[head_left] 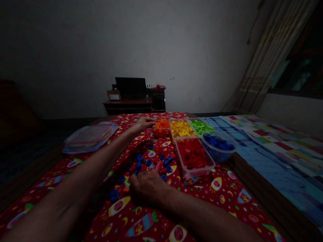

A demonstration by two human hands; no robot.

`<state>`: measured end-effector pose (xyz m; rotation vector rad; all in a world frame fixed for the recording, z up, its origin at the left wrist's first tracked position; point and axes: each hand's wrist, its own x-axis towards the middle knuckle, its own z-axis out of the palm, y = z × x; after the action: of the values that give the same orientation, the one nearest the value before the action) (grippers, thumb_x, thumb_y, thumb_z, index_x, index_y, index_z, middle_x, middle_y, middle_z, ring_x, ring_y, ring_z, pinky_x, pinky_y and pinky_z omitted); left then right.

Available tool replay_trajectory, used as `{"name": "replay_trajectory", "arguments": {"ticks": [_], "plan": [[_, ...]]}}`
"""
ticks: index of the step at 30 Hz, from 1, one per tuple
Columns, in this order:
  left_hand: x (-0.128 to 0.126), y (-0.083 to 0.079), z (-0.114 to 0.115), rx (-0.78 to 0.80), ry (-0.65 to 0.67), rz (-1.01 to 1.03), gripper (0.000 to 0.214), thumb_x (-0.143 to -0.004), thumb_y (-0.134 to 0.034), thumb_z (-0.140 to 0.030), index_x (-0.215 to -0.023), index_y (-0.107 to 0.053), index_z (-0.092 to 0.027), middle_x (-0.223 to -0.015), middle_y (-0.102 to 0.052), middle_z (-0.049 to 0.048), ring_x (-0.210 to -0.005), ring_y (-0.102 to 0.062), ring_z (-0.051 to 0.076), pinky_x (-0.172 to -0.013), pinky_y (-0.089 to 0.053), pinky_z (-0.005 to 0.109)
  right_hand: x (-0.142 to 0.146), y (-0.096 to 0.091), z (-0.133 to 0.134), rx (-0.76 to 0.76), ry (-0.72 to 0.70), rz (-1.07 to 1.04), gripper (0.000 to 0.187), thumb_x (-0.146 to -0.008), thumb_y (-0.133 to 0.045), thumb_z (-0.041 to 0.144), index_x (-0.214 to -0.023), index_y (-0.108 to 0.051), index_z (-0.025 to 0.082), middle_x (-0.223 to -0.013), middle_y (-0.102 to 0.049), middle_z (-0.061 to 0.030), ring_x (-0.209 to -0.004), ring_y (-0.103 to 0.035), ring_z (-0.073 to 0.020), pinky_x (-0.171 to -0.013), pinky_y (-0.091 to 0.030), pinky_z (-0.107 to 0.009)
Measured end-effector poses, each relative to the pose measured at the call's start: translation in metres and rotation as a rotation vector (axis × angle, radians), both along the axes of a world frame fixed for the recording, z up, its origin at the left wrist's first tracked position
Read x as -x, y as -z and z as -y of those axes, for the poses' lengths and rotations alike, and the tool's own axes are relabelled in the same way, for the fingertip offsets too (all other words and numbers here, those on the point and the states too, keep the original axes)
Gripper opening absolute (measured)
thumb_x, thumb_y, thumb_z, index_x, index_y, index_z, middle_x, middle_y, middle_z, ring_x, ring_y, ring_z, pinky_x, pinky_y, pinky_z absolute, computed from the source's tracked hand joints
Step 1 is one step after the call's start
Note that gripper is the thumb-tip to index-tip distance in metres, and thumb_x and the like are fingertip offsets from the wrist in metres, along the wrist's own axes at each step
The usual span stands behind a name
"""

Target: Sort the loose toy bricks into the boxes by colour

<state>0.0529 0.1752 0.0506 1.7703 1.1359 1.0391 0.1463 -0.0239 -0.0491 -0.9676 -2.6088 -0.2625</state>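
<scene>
My left hand reaches out to the left side of a clear box of orange toy bricks. Its fingers are stretched toward the rim, slightly apart, with nothing visible in them. Closer to me, my right hand rests on the red patterned cloth, its fingers curled down and hidden under it. Just beyond it lie loose blue toy bricks, blue wheel-like pieces and some red ones. A small orange piece lies left of the right hand.
To the right stand clear containers of yellow, green, red and blue bricks. Stacked lids lie at the left. The patterned cloth covers the table. Behind is a desk with a monitor.
</scene>
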Motion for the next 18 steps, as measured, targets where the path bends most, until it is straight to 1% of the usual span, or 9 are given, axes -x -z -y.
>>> {"name": "replay_trajectory", "arguments": {"ticks": [2,4,6,8,9,11,13,15,18], "plan": [[-0.013,-0.003,-0.018,-0.027,-0.009,0.000,0.041,-0.055,-0.078,-0.039,-0.084,-0.070,-0.010,-0.077,-0.070,0.0053,-0.076,-0.066,0.020,-0.080,-0.052,0.038,0.000,0.001,0.000,-0.017,0.008,-0.018,0.016,-0.085,-0.044,0.030,-0.089,-0.050,0.016,-0.075,-0.065,-0.0076,-0.066,-0.064,-0.0213,-0.053,-0.047,-0.030],[-0.019,-0.003,-0.029,-0.037,-0.046,-0.007,0.042,-0.061,-0.074,-0.037,-0.092,-0.068,-0.009,-0.080,-0.069,0.0059,-0.077,-0.066,0.020,-0.078,-0.053,0.037,0.000,0.002,0.000,-0.022,0.013,-0.031,0.015,-0.085,-0.045,0.030,-0.088,-0.050,0.016,-0.074,-0.065,-0.0076,-0.065,-0.064,-0.0210,-0.054,-0.048,-0.031],[-0.015,0.000,-0.032,-0.074,-0.123,-0.055,0.046,-0.067,-0.069,-0.036,-0.104,-0.065,-0.008,-0.090,-0.070,0.0089,-0.081,-0.067,0.022,-0.077,-0.054,0.036,0.001,0.003,0.000,-0.023,0.012,-0.037,0.014,-0.085,-0.045,0.030,-0.087,-0.049,0.017,-0.074,-0.065,-0.0076,-0.063,-0.063,-0.0204,-0.054,-0.048,-0.031],[-0.002,0.006,-0.028,-0.155,-0.192,-0.173,0.049,-0.070,-0.063,-0.034,-0.112,-0.063,-0.009,-0.104,-0.069,0.0122,-0.090,-0.066,0.024,-0.078,-0.054,0.036,0.001,0.003,-0.001,-0.024,0.005,-0.033,0.015,-0.085,-0.044,0.030,-0.087,-0.049,0.017,-0.075,-0.066,-0.0076,-0.062,-0.062,-0.0202,-0.053,-0.048,-0.031],[0.006,0.009,-0.025,-0.205,-0.199,-0.256,0.047,-0.072,-0.060,-0.034,-0.112,-0.064,-0.011,-0.109,-0.068,0.0126,-0.095,-0.065,0.025,-0.081,-0.053,0.036,0.001,0.003,-0.002,-0.025,0.002,-0.028,0.015,-0.086,-0.044,0.030,-0.088,-0.049,0.017,-0.075,-0.066,-0.0077,-0.062,-0.062,-0.0201,-0.053,-0.048,-0.031],[0.020,0.016,-0.016,-0.283,-0.185,-0.437,0.040,-0.074,-0.055,-0.032,-0.107,-0.068,-0.014,-0.109,-0.070,0.0107,-0.101,-0.063,0.026,-0.089,-0.049,0.036,0.002,0.004,-0.002,-0.025,-0.001,-0.024,0.015,-0.086,-0.044,0.030,-0.089,-0.049,0.016,-0.075,-0.066,-0.0077,-0.061,-0.062,-0.0200,-0.052,-0.048,-0.031],[0.028,0.023,-0.009,-0.345,-0.161,-0.559,0.037,-0.077,-0.050,-0.032,-0.103,-0.071,-0.017,-0.107,-0.071,0.0082,-0.103,-0.063,0.026,-0.093,-0.047,0.035,0.002,0.004,-0.003,-0.027,-0.001,-0.028,0.014,-0.086,-0.044,0.029,-0.089,-0.049,0.016,-0.075,-0.066,-0.0077,-0.061,-0.062,-0.0201,-0.052,-0.048,-0.032],[0.026,0.027,-0.006,-0.398,-0.112,-0.618,0.039,-0.080,-0.046,-0.033,-0.106,-0.069,-0.017,-0.111,-0.070,0.0078,-0.106,-0.061,0.025,-0.095,-0.045,0.033,0.001,0.003,-0.002,-0.028,-0.004,-0.026,0.013,-0.085,-0.045,0.027,-0.089,-0.049,0.016,-0.075,-0.066,-0.0078,-0.062,-0.063,-0.0203,-0.052,-0.048,-0.032],[0.010,0.029,-0.012,-0.407,0.003,-0.724,0.044,-0.083,-0.042,-0.034,-0.118,-0.062,-0.015,-0.125,-0.062,0.0099,-0.117,-0.055,0.023,-0.101,-0.039,0.032,0.000,0.000,-0.002,-0.011,-0.013,-0.008,0.013,-0.087,-0.043,0.028,-0.089,-0.048,0.016,-0.077,-0.066,-0.0085,-0.065,-0.063,-0.0203,-0.054,-0.049,-0.031]]}}
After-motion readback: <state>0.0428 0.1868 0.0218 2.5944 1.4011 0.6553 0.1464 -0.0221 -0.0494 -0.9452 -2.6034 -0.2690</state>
